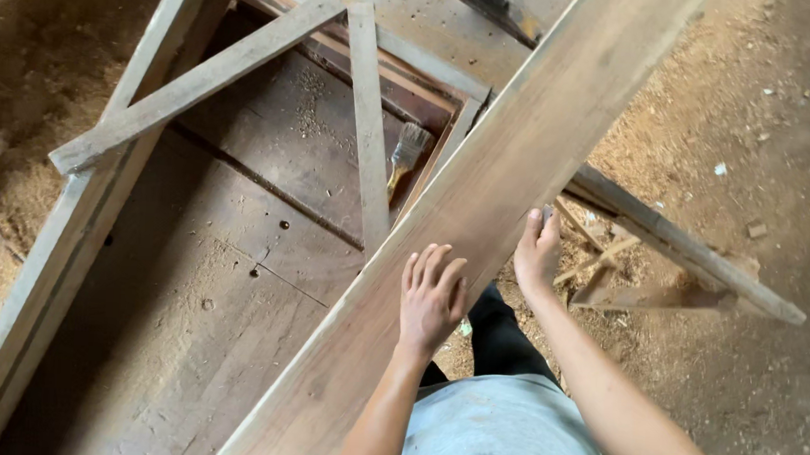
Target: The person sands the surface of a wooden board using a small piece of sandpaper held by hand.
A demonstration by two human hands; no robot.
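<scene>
Nearest, the left hand [431, 298] lies flat on the long, pale-brown wooden plank [480, 204], fingers spread and pressed on its upper face close to the right-hand edge. Just beyond, the right hand [538, 253] curls round that same edge, fingers wrapped over the top and the thumb side hidden beneath. The plank runs slantwise from the lower middle up to the top right, overhanging the rough grey wooden table [189, 290], whose sunken top is boxed in by a raised rim. Right of the plank lies open sawdust-strewn earth floor [761, 135], with a grey sloping timber rail [681, 247] and thin offcuts close by the right hand. Farther off, two narrow grey battens [365, 115] cross the table, and a worn yellow-handled paintbrush [406, 158] rests beside the plank's left edge.
</scene>
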